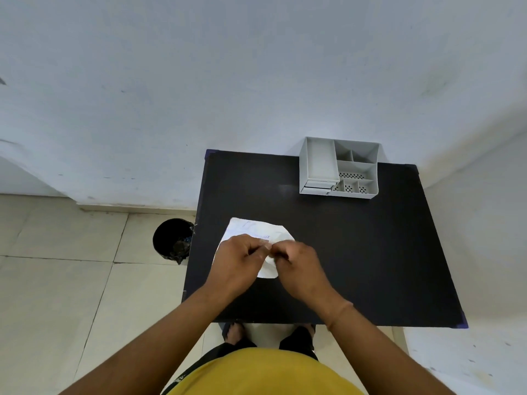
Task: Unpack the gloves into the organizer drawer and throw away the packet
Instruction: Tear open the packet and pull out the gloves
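I see the packet [251,238] lying flat on the table [356,252], white with faint blue print, toward the table's 9 o'clock side and nearer my edge than the wall. Both hands sit on its near half. The left hand [238,259] and the right hand [299,266] meet at the packet's middle, their fingers [263,246] curled together and pinched on the paper at one spot; the far half of the packet shows beyond the knuckles at 12 o'clock, and a small rounded part peeks out below between the wrists. Whether the packet is torn yet I cannot tell, since the fingers cover that spot.

The organizer [339,168] stands at 1 o'clock from the hands, at the table's far edge, touching or just off the wall, well apart from the packet. Its drawer [318,189] is at the left front; it looks pulled out a little, though I am not sure at this angle. Bare dark table lies between hands and organizer, and more to 3 o'clock.

The bin [172,240] stands on the floor at 9 o'clock, just beside the table's left edge, near the packet.
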Motion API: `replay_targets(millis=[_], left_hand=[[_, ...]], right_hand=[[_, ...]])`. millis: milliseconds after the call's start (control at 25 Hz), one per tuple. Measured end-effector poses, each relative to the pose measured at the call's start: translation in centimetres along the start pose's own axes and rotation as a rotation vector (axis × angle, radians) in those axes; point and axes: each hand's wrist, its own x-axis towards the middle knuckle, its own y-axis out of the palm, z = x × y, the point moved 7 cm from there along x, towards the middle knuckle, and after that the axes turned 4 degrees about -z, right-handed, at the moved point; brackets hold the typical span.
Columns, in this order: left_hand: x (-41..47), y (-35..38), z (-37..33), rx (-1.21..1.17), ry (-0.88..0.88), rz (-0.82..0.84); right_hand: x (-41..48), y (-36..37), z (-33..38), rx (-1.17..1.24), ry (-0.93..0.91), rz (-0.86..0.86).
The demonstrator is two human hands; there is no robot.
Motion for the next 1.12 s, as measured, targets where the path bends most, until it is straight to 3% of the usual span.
replay_targets(millis=[80,160,200,360,560,640,760,880,920,1000,1040,1080,1120], left_hand=[[-0.6,0.2,-0.8,0.082,0.104,-0.005],[-1.3,0.5,-1.0,0.135,0.156,0.043],[-1.5,0.7,-0.7,0.128,0.144,0.102],[-1.4,-0.4,2.1,-0.075,-0.017,0.247],[-2.4,-0.2,2.2,-0.093,-0.068,0.090],[-3.2,0.4,1.3,-0.104,0.004,0.067],[-3.9,0.8,0.0,-0.097,0.090,0.252],[-3.3,-2.1,-0.6,-0.138,0.064,0.446],[-2.5,-3.8,-0.5,-0.193,0.034,0.419],[-0.5,-7.6,0.1,-0.345,-0.057,0.167],[0.5,-9.1,1.1,-0.343,-0.129,0.043],[1.1,-9.7,2.5,-0.328,-0.217,0.019],[1.5,-9.2,3.8,-0.382,-0.325,0.099]], right_hand=[[0.4,3.0,-0.7,0.293,0.245,0.217],[0.5,4.7,-0.9,0.579,0.411,0.319],[0.2,4.8,-0.9,0.611,0.443,0.339],[-0.6,4.0,-2.0,0.331,0.333,0.318],[0.0,3.7,-1.9,-0.031,0.213,0.278],[0.0,3.8,-1.3,0.032,0.181,0.282],[-1.0,4.0,-1.6,0.278,0.257,0.380],[-1.5,2.8,-0.8,0.236,0.192,0.423],[-1.7,1.9,-0.2,0.195,0.140,0.390],[-1.7,0.0,1.5,0.163,-0.052,0.288],[-1.8,-0.4,1.8,0.212,-0.059,0.321],[-2.0,-1.1,1.7,0.270,0.002,0.320],[-1.9,-1.4,1.5,0.315,0.031,0.332]])
